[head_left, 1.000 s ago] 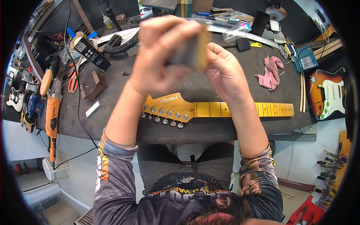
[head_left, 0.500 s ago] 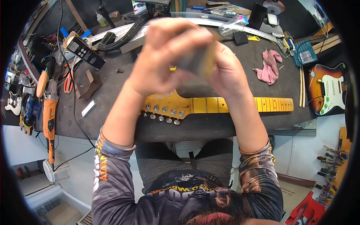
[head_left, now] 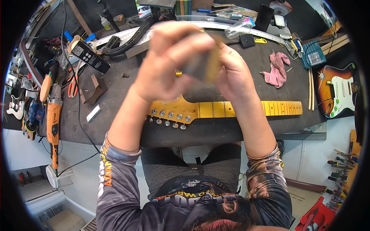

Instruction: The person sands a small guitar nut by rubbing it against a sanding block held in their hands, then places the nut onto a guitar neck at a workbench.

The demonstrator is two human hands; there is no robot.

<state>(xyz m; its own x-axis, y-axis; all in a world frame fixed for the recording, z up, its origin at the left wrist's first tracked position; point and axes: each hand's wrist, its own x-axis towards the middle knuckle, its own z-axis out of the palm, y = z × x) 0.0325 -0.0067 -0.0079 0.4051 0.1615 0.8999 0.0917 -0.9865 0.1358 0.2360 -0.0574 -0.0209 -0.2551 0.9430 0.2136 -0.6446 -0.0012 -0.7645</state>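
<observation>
Raised above the workbench, my left hand (head_left: 169,61) curls its fingers round a flat, dark grey piece with a yellowish-brown edge (head_left: 198,66). Motion blurs this piece, so its exact kind is unclear. My right hand (head_left: 235,73) meets the same piece at its right edge, fingers bent; the fingertips are partly hidden behind it. Beneath my forearms lies a yellow guitar neck (head_left: 214,109), its headstock to the left with silver tuners along the near edge. The left forearm covers part of the headstock and the right forearm part of the fretboard.
A pink cloth (head_left: 276,69) and a sunburst guitar body (head_left: 336,90) are to the right. On the left are an orange power tool (head_left: 54,119), red-handled pliers (head_left: 73,86), a black box (head_left: 89,56) and a cable. A long metal ruler (head_left: 123,34) curves across the back.
Both hands stay raised with the blurred piece between them, shifting only slightly. The whole view has moved a little; the guitar neck lies in place.
</observation>
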